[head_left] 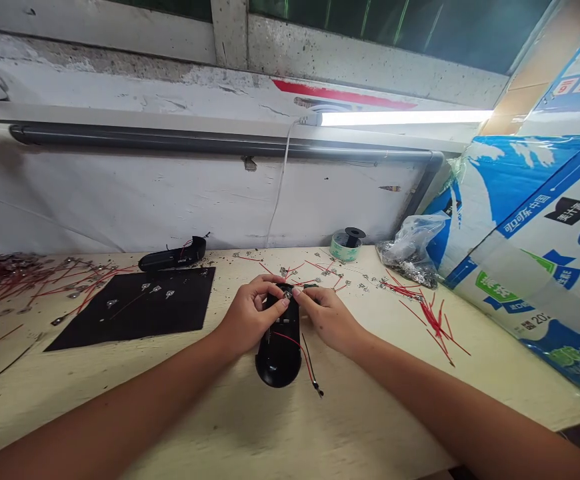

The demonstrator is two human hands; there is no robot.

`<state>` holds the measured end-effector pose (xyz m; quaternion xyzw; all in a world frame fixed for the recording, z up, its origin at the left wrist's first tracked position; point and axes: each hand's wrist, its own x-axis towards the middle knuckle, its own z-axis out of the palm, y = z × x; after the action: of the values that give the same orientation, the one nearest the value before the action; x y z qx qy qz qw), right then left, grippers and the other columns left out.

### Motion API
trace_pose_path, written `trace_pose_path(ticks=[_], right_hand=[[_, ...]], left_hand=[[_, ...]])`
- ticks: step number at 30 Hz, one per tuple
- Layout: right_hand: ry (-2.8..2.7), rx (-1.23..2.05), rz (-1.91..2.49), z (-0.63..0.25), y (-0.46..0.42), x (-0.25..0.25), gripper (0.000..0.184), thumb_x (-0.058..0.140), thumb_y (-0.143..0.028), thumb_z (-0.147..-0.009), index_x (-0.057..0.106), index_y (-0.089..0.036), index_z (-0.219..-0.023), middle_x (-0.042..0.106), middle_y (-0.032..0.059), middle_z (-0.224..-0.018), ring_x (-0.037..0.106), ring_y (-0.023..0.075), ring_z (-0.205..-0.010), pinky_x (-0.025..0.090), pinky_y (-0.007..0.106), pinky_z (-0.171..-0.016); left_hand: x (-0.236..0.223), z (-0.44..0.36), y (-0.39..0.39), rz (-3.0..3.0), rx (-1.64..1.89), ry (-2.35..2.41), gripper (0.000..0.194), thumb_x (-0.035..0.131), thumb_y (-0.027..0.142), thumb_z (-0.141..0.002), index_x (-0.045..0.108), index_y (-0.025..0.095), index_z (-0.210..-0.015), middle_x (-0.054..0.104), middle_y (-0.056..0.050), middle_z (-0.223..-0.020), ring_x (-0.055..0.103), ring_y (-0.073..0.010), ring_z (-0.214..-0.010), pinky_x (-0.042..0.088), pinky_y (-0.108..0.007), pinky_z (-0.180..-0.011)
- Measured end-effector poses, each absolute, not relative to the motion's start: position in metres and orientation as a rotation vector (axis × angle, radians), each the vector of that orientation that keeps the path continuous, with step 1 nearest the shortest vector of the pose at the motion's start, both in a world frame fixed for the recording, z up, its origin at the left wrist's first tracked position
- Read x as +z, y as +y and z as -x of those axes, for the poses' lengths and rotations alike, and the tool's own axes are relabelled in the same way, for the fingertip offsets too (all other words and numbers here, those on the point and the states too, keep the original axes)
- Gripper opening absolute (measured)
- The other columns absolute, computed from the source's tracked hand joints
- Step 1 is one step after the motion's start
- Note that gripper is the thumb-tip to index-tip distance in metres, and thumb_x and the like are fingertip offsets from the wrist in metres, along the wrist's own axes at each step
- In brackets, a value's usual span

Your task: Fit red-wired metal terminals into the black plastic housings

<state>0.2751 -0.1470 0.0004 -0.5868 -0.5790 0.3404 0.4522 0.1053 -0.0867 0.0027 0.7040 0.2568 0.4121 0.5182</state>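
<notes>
A long black plastic housing (279,357) with a rounded near end lies in front of me on the table. Red and black wires come out of it and trail off to its right. My left hand (257,312) grips the housing's far end from the left, thumb on top. From the right, my right hand (324,313) pinches at the same end, its thumb and fingertips close to the left thumb. Between the thumbs sits a small metal contact piece (287,295), partly covered by the fingertips; which hand bears it is unclear.
Left of me lies a black mat (170,320) with small metal pieces, and behind it another black housing (173,256). Red wires (437,320) lie on the right, near a plastic bag of metal parts (413,253). A tape roll (346,248) stands at the back; a blue-white carton (535,247) borders the right.
</notes>
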Motion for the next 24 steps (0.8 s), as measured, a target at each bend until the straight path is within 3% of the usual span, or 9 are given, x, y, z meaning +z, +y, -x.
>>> trace_pose_path(ticks=[7, 12, 14, 18, 21, 24], right_hand=[[-1.472, 0.826, 1.488, -0.275, -0.148, 0.001, 0.053, 0.050, -0.061, -0.093, 0.061, -0.017, -0.068, 0.045, -0.0015, -0.059, 0.037, 0.0139, -0.059, 0.029, 0.028, -0.055], [-1.455, 0.886, 1.434, -0.276, -0.148, 0.003, 0.052, 0.048, -0.061, -0.093, 0.059, -0.016, -0.071, 0.043, -0.0016, -0.061, 0.034, 0.0136, -0.060, 0.028, 0.028, -0.055], [-1.442, 0.901, 1.389, -0.277, -0.147, 0.004, 0.051, 0.048, -0.061, -0.093, 0.058, -0.016, -0.071, 0.043, -0.0015, -0.063, 0.035, 0.0136, -0.061, 0.029, 0.028, -0.057], [-1.344, 0.898, 1.356, -0.282, -0.145, 0.006, 0.050, 0.049, -0.061, -0.092, 0.054, -0.017, -0.069, 0.042, -0.0017, -0.064, 0.035, 0.0134, -0.061, 0.029, 0.028, -0.057], [-1.280, 0.863, 1.342, -0.287, -0.143, 0.007, 0.049, 0.051, -0.060, -0.091, 0.054, -0.017, -0.068, 0.042, -0.0020, -0.063, 0.034, 0.0130, -0.060, 0.031, 0.028, -0.057], [-1.270, 0.814, 1.330, -0.289, -0.142, 0.007, 0.049, 0.051, -0.061, -0.091, 0.053, -0.018, -0.067, 0.043, -0.0016, -0.064, 0.035, 0.0132, -0.060, 0.031, 0.027, -0.056]], left_hand=[[0.004, -0.106, -0.088, -1.724, 0.974, 0.623, 0.017, 0.072, 0.030, -0.080, 0.066, 0.016, -0.074, 0.060, -0.015, -0.123, 0.059, -0.0261, -0.116, 0.041, -0.046, -0.107], [0.005, -0.106, -0.088, -1.702, 0.949, 0.613, 0.018, 0.074, 0.031, -0.078, 0.066, 0.015, -0.076, 0.059, -0.015, -0.123, 0.060, -0.0258, -0.114, 0.048, -0.042, -0.100], [0.007, -0.105, -0.089, -1.664, 0.925, 0.591, 0.019, 0.074, 0.031, -0.078, 0.067, 0.016, -0.086, 0.060, -0.014, -0.124, 0.060, -0.0257, -0.114, 0.049, -0.041, -0.099], [0.011, -0.103, -0.093, -1.502, 0.808, 0.574, 0.039, 0.070, 0.030, -0.080, 0.059, 0.020, -0.116, 0.062, -0.011, -0.127, 0.067, -0.0238, -0.103, 0.053, -0.040, -0.090], [0.014, -0.102, -0.096, -1.464, 0.759, 0.591, 0.049, 0.069, 0.026, -0.079, 0.052, 0.023, -0.124, 0.059, -0.011, -0.131, 0.070, -0.0212, -0.091, 0.055, -0.037, -0.079], [0.016, -0.102, -0.097, -1.480, 0.706, 0.588, 0.054, 0.068, 0.022, -0.078, 0.048, 0.025, -0.128, 0.065, -0.010, -0.118, 0.070, -0.0203, -0.086, 0.054, -0.034, -0.072]])
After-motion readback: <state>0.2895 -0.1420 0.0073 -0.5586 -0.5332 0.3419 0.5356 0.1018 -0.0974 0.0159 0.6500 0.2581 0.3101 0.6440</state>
